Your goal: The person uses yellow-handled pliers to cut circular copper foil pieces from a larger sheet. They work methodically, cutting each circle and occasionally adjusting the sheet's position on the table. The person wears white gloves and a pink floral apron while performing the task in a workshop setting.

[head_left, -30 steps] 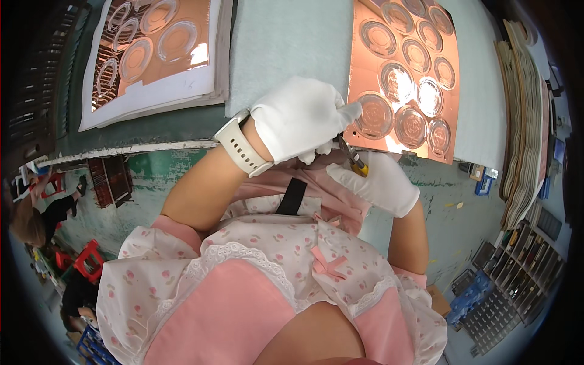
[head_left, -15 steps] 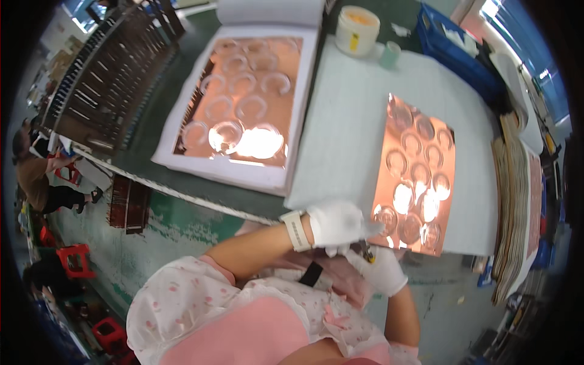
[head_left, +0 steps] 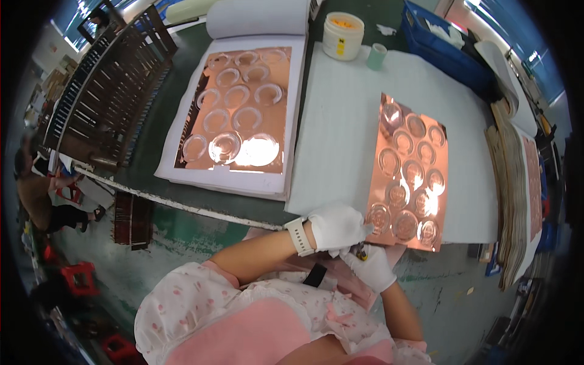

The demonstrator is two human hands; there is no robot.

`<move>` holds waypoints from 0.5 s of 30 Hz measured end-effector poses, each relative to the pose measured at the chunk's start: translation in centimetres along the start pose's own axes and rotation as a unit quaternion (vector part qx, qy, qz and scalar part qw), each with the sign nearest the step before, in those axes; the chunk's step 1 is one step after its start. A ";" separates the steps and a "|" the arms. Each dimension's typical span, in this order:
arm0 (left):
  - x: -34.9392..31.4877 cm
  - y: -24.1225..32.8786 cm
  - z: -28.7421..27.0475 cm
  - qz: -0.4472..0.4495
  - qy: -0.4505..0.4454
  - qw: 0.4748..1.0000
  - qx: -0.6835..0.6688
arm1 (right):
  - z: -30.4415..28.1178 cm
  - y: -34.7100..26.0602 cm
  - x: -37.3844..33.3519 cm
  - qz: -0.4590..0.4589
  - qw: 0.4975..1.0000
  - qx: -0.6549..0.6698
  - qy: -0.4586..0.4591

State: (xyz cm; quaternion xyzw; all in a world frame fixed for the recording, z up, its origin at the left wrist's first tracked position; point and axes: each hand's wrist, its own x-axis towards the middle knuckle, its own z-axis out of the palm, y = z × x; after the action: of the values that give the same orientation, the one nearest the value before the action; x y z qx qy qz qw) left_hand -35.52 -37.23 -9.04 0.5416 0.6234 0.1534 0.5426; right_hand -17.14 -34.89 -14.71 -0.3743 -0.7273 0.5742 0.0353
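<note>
A copper sheet with raised round rings lies on white paper at the right, its near edge by the table's front edge. My left hand, in a white glove with a pale watch at the wrist, is at the sheet's near left corner. Its fingers are curled together; what they hold, if anything, is hidden. My right hand, also gloved in white, is closed round a small hand tool with a yellow and black handle, just below that corner. The tool's working end is hidden between the hands.
A second copper sheet lies on a white paper stack at the left. Beyond it stands a dark slotted rack. At the back are a white tub, a green roll and a blue bin. Thick layered sheets stand at the right.
The view has shifted slightly, and the glare on the right copper sheet has shrunk. Both hands stay together at the sheet's corner, with the tool still in my right hand.
</note>
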 end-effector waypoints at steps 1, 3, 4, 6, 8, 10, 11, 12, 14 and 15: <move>0.0 0.3 -0.1 -0.009 -0.003 1.000 0.005 | 0.2 0.4 0.1 -0.002 1.000 -0.011 0.006; 0.4 -0.1 0.1 -0.008 -0.008 1.000 0.019 | 0.6 1.5 0.3 -0.008 0.999 -0.035 0.016; 0.3 -0.2 0.2 -0.003 0.002 1.000 0.014 | 0.7 1.3 0.5 -0.023 0.998 -0.046 0.030; 0.4 -0.4 0.3 -0.006 0.007 1.000 0.001 | 1.0 1.5 0.6 -0.037 0.997 -0.052 0.050; 0.3 -0.3 0.3 -0.023 -0.004 1.000 -0.015 | 1.0 1.5 0.6 -0.026 0.995 -0.087 0.047; 0.0 -0.2 0.2 -0.036 0.006 0.998 -0.050 | 1.0 0.8 0.6 0.001 0.998 -0.045 0.035; -0.2 -0.2 0.1 -0.043 0.011 0.997 -0.068 | 0.9 0.4 0.5 0.014 0.999 -0.024 0.028; -0.4 -0.2 0.3 -0.041 0.035 0.995 -0.078 | 0.8 0.2 0.4 0.032 0.999 0.007 0.015; -1.3 -0.5 1.1 -0.039 0.083 0.991 -0.099 | 0.5 0.0 0.2 0.070 0.995 0.069 -0.012; -2.1 -1.1 1.8 0.051 0.132 0.989 0.046 | 0.3 0.1 0.1 0.035 0.996 0.074 -0.023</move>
State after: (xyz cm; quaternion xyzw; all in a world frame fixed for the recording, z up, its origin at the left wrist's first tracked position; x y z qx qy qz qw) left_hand -34.90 -40.11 -9.53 0.5724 0.6675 0.2225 0.4210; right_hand -17.34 -35.11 -14.94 -0.3830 -0.6697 0.6357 0.0263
